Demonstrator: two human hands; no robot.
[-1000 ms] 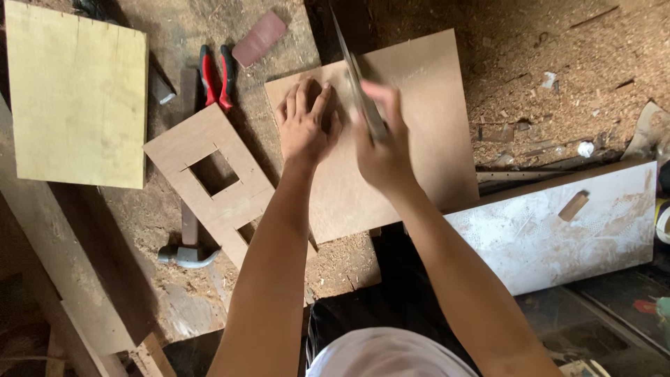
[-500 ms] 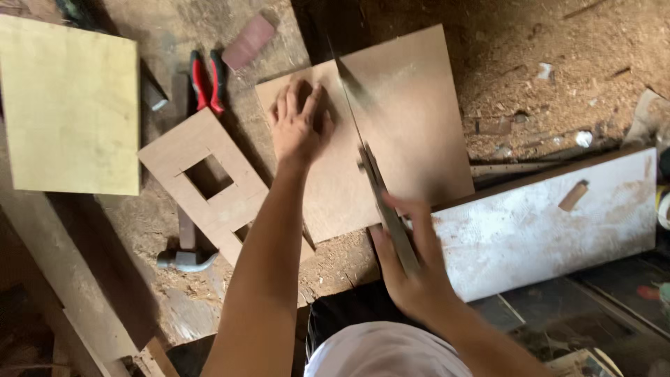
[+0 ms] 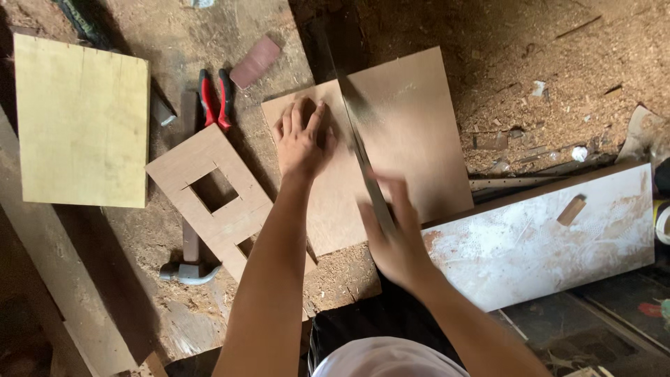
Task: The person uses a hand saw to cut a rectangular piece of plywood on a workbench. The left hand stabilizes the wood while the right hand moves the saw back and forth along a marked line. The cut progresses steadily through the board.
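On the brown board (image 3: pixel 412 139), the left hand (image 3: pixel 303 139) presses flat with fingers spread, while the right hand (image 3: pixel 398 237) grips a saw (image 3: pixel 356 132) crossing it.

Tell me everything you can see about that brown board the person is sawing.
The brown board is a thin, flat, roughly rectangular sheet, plywood by its look, smooth and reddish-brown, lying slightly askew on a sawdust-strewn bench. The left hand presses flat on its left part. A handsaw, blurred, crosses it lengthwise, gripped by the right hand at the near edge. Its near right corner lies by a white-stained plank; whether they touch is unclear.
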